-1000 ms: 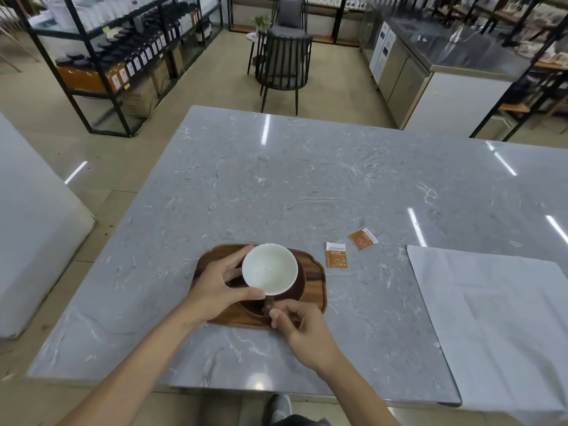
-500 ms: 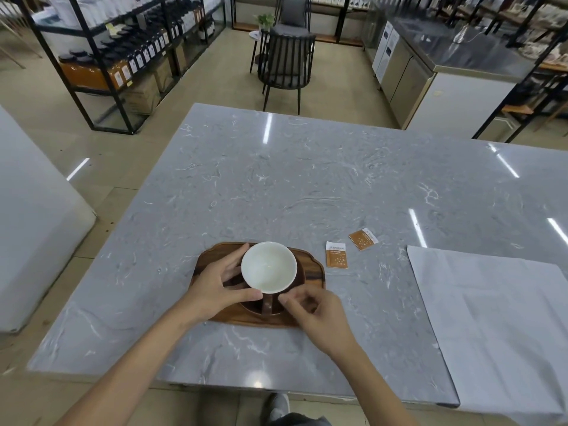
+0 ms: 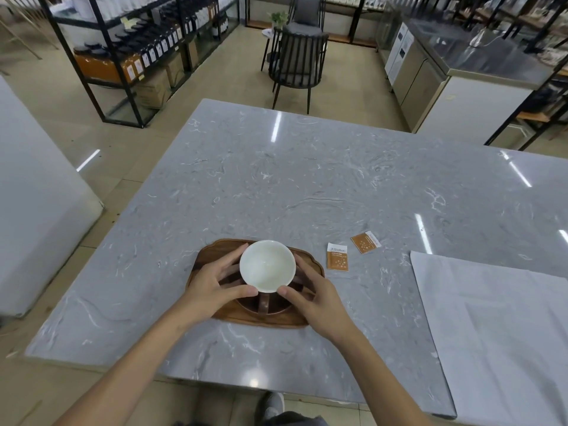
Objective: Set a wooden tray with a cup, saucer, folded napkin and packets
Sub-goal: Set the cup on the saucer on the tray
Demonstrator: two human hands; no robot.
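Observation:
A cup (image 3: 267,265), white inside and brown outside, stands on a dark brown saucer (image 3: 276,305) on the wooden tray (image 3: 212,253) near the table's front edge. Its brown handle points toward me. My left hand (image 3: 215,281) wraps the cup's left side and my right hand (image 3: 310,293) wraps its right side, thumbs at the near rim. Two orange-and-white packets (image 3: 337,256) (image 3: 365,242) lie flat on the table right of the tray. A large pale napkin (image 3: 498,327) is spread unfolded at the right.
The grey marble table (image 3: 307,186) stretches far ahead of the tray. Beyond it stand a dark chair (image 3: 296,63), black shelving with bottles (image 3: 147,50) at the left and a steel counter (image 3: 461,56) at the right.
My right hand has moved from the cup's handle up to the cup's right side. The left hand has stayed on the cup. The camera has shifted slightly.

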